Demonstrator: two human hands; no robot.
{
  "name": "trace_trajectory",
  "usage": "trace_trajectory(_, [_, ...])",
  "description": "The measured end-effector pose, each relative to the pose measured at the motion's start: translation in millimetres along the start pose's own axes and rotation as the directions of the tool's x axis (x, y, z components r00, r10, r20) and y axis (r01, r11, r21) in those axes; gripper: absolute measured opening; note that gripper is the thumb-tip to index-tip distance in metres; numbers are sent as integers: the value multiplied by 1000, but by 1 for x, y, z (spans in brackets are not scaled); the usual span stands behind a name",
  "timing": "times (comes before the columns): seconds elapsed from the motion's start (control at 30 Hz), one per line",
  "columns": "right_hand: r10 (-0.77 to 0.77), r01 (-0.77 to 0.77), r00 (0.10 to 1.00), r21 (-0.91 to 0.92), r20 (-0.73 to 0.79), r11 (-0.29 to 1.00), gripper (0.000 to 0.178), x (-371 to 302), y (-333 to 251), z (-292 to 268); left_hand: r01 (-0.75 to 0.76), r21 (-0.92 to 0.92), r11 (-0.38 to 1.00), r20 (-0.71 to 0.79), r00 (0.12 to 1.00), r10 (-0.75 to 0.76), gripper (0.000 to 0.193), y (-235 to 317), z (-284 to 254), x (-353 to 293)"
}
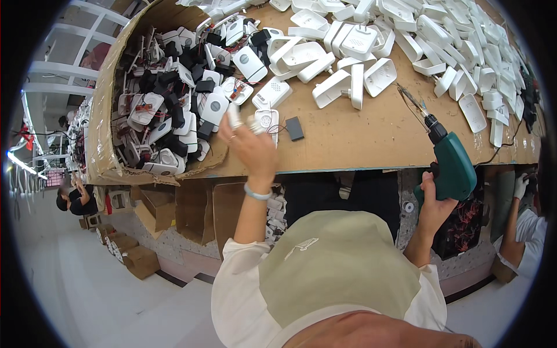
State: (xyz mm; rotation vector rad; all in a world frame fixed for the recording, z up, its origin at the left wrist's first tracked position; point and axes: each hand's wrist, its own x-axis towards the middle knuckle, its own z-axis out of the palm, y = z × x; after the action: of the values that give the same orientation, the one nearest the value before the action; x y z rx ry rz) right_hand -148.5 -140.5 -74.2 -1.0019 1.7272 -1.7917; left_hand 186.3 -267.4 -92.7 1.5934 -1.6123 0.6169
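Observation:
My left hand (254, 152), slightly blurred, is over the table's front part with white covers on its fingertips. Its fingers look apart, with nothing visible between them. Beside the fingertips lies a white plastic housing (268, 118) with a round part inside. A thin wire runs from it to a small black rectangular block (295, 129) on the cardboard. My right hand (434, 204) is closed around the handle of a green pistol-shaped soldering gun (454, 165). The gun's metal tip points up and away over the table, apart from the white parts.
A cardboard box (107, 124) at left holds many white housings with black blocks and red wires. White empty shells (380, 75) are heaped across the table's (360, 139) far side and right. Boxes (194, 211) stand underneath. Another person's arm (512, 232) is at far right.

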Motion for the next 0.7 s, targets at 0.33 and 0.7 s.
trace_trajectory(0.33, [-40, 40, 992, 0, -122, 999, 37, -10, -13, 3, -161, -439, 884, 564, 716, 411, 36, 70, 40, 12])
trace_trajectory(0.7, [13, -13, 1000, -1, -5, 1000, 38, -13, 0, -2, -75, -103, 992, 361, 926, 107, 67, 45, -7, 2])
